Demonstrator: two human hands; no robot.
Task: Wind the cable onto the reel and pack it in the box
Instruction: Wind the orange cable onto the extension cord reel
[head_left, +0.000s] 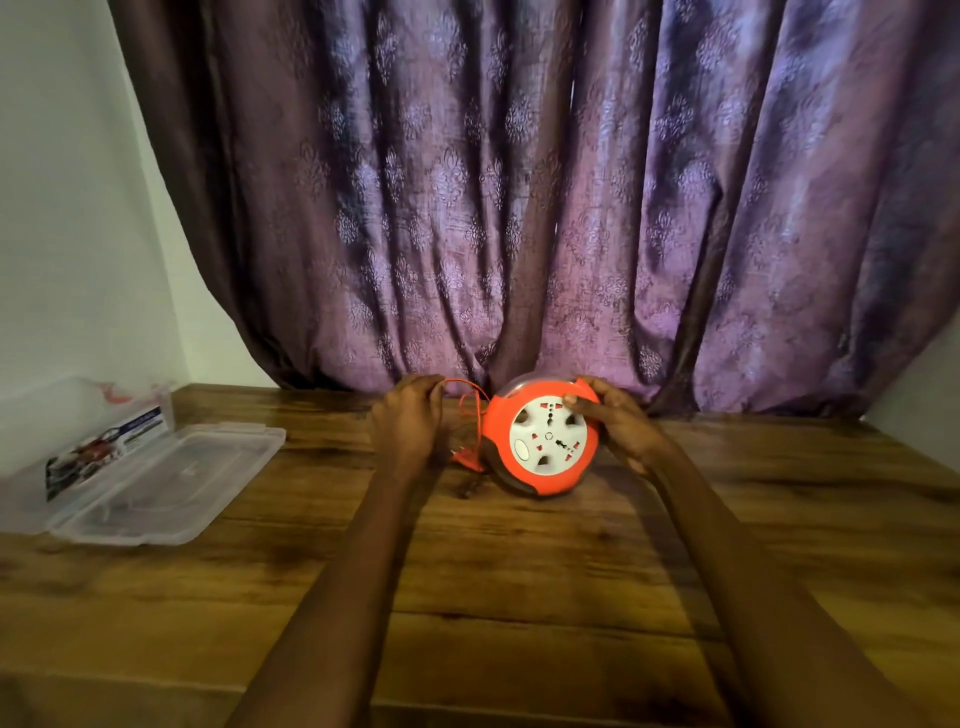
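An orange cable reel with a white socket face stands tilted on edge at the far middle of the wooden table. My right hand grips its right rim, thumb on the white face. My left hand pinches the thin orange cable, which loops from the fingers to the reel's left side. More cable and a dark plug lie on the table below the hand. The clear plastic box sits open at the far left, its lid lying flat beside it.
A purple patterned curtain hangs right behind the reel, touching the table's back edge. White wall stands at the left. A printed label shows on the box's side.
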